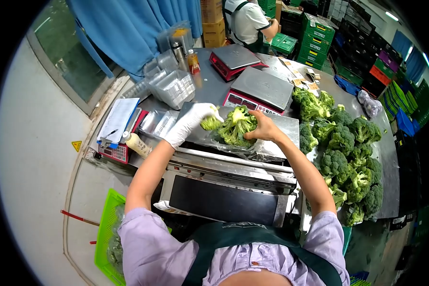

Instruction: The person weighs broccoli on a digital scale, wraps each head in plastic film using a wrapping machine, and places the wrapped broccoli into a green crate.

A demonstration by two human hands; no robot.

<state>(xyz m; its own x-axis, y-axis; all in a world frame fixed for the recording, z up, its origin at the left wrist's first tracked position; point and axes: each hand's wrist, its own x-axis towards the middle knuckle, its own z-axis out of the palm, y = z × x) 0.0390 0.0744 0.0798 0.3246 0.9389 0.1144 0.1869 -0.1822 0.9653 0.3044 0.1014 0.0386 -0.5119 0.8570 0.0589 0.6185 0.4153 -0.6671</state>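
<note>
- White-gloved, the left hand [199, 122] curled nearly closed around a small broccoli piece [210, 123].
- Just beside it, the right hand [264, 127] (bare, this one) was half open, thumb and fingers gripping a broccoli head [236, 127].
- To the right, more broccoli [341, 139] lay heaped on the metal counter [390, 164].
- Beyond the hands sat two red-sided scales [263, 89].
- Farther back, a person [247, 23] stood near stacked green crates [315, 40].
</note>
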